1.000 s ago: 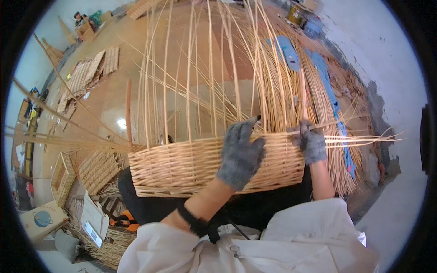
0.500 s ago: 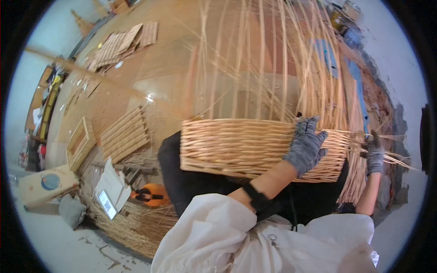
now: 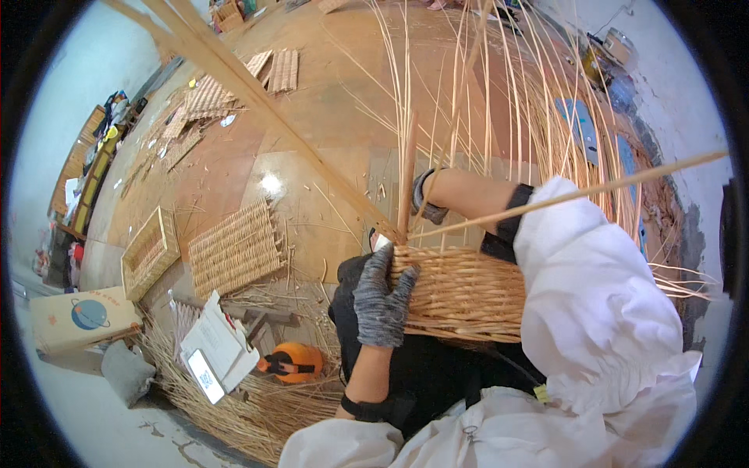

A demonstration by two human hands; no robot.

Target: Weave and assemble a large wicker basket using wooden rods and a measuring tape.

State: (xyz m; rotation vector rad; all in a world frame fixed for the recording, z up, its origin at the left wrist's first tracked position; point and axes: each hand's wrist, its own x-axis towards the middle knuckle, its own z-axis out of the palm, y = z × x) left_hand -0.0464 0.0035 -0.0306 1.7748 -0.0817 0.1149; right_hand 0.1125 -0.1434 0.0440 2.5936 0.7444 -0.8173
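Note:
A woven wicker panel (image 3: 468, 292) rests against my black-covered lap, with long pale rods rising from its upper edge. My left hand (image 3: 382, 304), in a grey knitted glove, grips the panel's left end, fingers at the top corner and thumb on the front face. Reaching across behind the upper edge, my right hand (image 3: 431, 201) wears a matching glove and is close to the rods at that corner. Its fingers are mostly hidden. Several thick rods (image 3: 289, 140) slant from the corner toward the upper left, and another rod (image 3: 577, 191) crosses in front of my right sleeve.
Flat woven panels (image 3: 236, 246) and a shallow wicker tray (image 3: 129, 269) lie on the floor at left. Nearer are a phone (image 3: 206, 377) on papers, an orange-black tool (image 3: 295, 363) and a cardboard box (image 3: 47, 324). Long rods (image 3: 616, 156) spread along the right.
My left hand has moved from the panel's right part to its left end. My right hand has swung from the far right to behind that corner. The panel has shifted right.

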